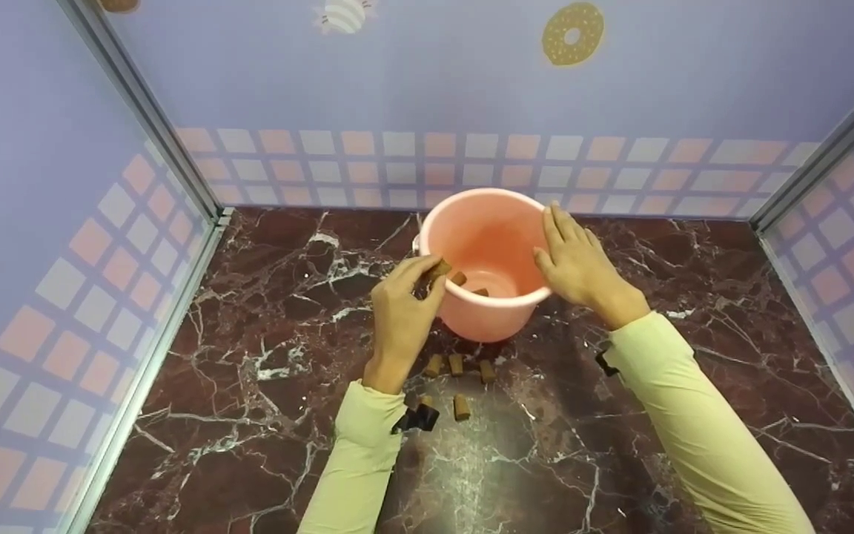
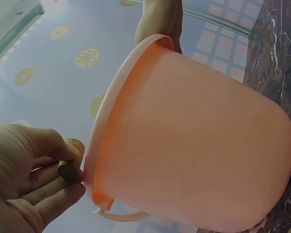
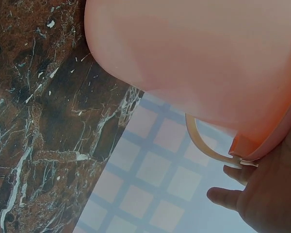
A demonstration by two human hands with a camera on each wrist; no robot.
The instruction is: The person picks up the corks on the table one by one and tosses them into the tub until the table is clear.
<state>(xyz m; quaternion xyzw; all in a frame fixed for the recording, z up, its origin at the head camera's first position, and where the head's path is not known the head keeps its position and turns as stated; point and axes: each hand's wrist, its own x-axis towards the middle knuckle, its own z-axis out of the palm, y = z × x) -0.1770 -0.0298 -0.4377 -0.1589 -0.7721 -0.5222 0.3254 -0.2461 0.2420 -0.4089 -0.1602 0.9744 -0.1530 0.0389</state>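
Note:
A pink bucket point(image 1: 480, 315) stands upright on the dark marbled surface, its mouth facing up. My left hand point(image 1: 406, 300) is at the near left of its rim, pinching a brown cork point(image 2: 72, 159) between thumb and fingers. More corks point(image 1: 481, 292) show inside the bucket. On the right side of the rim rests my right hand point(image 1: 581, 268), its fingers fairly straight and the thumb over the inner side. Between the bucket and me, several loose corks point(image 1: 460, 407) lie on the surface, one partly hidden by the left wrist's black strap.
A lilac wall point(image 1: 457, 89) with a checked band rises behind the bucket. Side panels point(image 1: 49, 297) stand to the left and right, with metal strips point(image 1: 153, 348) along their edges. The bucket's handle point(image 3: 203, 143) hangs on its outside.

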